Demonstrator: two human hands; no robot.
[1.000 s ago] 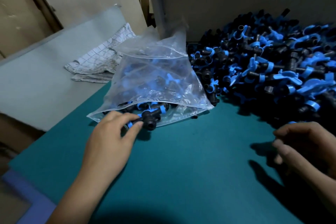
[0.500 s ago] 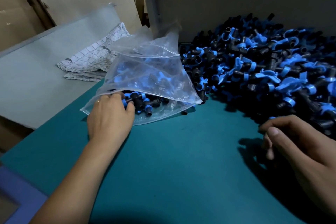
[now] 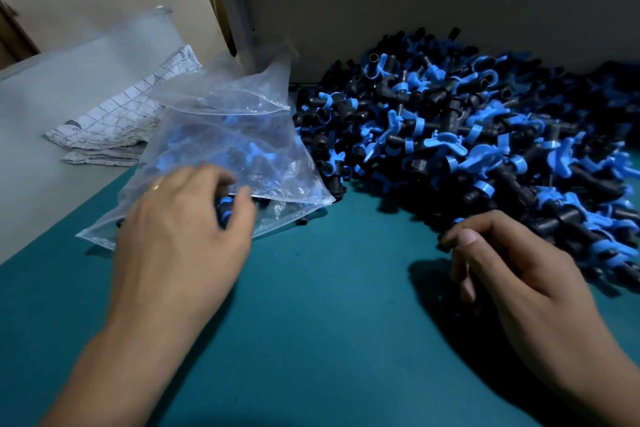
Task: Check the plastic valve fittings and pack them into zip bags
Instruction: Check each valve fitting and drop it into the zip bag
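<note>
- Teal-covered counter: seen from the head view; the bag, the heap and both hands are carried on it.
- Clear plastic zip bag: laid toward the far left edge of the counter, partly filled with fittings, its mouth turned toward the near side and its upper film crumpled upward.
- Heap of black plastic valve fittings with blue butterfly handles: piled along the far right part of the counter against a grey board; its left margin is touched by the bag.
- Left hand: placed at the mouth of the bag, a ring worn on one finger; the fingers are curled over blue-and-black fittings at the opening. Whether a fitting is actually gripped cannot be told, the hand being blurred.
- Right hand: set at the near edge of the heap; the fingers are bent together, thumb against fingertips, on dark fittings at the margin. A definite hold cannot be told.
- White checked cloth: folded on a pale grey surface beyond the left edge of the counter, just behind the bag.
</note>
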